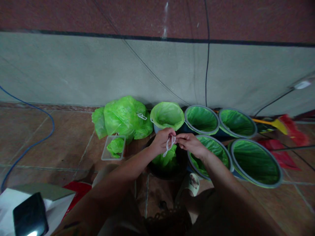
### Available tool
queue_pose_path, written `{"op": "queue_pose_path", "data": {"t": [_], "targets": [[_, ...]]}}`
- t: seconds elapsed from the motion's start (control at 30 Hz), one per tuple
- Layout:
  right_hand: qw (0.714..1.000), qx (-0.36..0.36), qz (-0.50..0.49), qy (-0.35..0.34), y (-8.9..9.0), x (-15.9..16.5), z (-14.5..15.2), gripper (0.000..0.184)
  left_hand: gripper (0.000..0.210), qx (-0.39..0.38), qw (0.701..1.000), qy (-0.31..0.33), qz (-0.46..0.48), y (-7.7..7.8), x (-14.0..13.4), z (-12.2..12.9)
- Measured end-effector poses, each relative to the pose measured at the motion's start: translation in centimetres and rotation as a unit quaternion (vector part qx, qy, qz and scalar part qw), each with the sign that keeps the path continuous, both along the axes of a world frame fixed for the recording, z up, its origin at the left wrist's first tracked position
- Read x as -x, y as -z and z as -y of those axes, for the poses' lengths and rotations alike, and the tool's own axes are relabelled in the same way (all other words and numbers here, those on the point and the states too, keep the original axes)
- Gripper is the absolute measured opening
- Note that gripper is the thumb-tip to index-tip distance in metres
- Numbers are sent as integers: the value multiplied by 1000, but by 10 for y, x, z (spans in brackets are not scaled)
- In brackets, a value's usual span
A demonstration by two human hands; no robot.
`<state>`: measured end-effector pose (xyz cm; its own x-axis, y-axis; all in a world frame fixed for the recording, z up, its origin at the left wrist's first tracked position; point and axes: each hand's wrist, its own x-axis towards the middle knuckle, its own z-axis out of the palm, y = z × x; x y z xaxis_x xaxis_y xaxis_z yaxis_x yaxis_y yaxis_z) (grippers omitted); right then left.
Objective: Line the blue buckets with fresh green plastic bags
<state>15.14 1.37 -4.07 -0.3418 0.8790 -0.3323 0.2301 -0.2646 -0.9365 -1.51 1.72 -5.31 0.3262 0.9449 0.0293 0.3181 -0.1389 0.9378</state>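
Note:
My left hand (pixel 163 140) and my right hand (pixel 190 143) meet over a dark bucket (pixel 180 167) on the tiled floor. Both pinch a thin white tie (pixel 169 146) that hangs in a loop between the fingers. Under the hands a green plastic bag (pixel 165 160) is bunched up inside the dark bucket. Just beyond the hands stands a small bucket lined with a green bag (pixel 167 115).
Several grey-rimmed buckets with green liners (pixel 256 162) stand to the right along the grey wall. A tied green bag (pixel 123 116) and a clear tray (pixel 106 154) with a green scrap lie on the left. A red broom (pixel 287 126), cables, and a phone (pixel 30 216) are nearby.

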Motion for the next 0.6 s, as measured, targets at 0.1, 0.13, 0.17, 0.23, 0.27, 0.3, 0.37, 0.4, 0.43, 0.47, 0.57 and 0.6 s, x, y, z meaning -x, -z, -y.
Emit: {"op": "queue_pose_path", "data": {"t": [0.1, 0.13, 0.17, 0.23, 0.27, 0.3, 0.37, 0.4, 0.43, 0.47, 0.57, 0.6], "targets": [[998, -51, 46, 3, 4, 0, -1, 23, 11, -23, 1000, 17, 0, -2, 5, 0], [995, -69, 70, -2, 6, 0, -2, 22, 12, -22, 1000, 22, -2, -2, 6, 0], [991, -87, 99, -8, 8, -1, -2, 22, 12, -21, 999, 24, -7, -1, 6, 0], [977, -118, 176, -29, 12, -2, -2, 22, 10, -25, 999, 24, -31, 2, 6, 0], [965, -132, 224, -40, 14, -2, -3, 22, 8, -26, 998, 20, -45, 5, 6, 1], [947, -145, 282, -45, 15, -2, -3, 22, 7, -26, 998, 11, -57, 8, 6, 1], [898, -160, 407, -43, 16, -4, -3, 22, 9, -17, 997, -15, -73, 13, 8, 1], [874, -159, 457, -44, 16, -5, -3, 23, 10, -8, 997, -25, -77, 16, 9, 0], [857, -154, 488, -51, 16, -7, -4, 24, 11, 3, 996, -34, -81, 17, 11, 0], [851, -147, 500, -67, 17, -9, -4, 25, 12, 13, 995, -35, -89, 18, 13, -1], [874, -141, 450, -116, 23, -16, -3, 26, 11, 31, 991, -35, -122, 17, 20, -5], [886, -146, 425, -115, 26, -18, -2, 30, 10, 37, 991, -38, -127, 16, 22, -6]]}}
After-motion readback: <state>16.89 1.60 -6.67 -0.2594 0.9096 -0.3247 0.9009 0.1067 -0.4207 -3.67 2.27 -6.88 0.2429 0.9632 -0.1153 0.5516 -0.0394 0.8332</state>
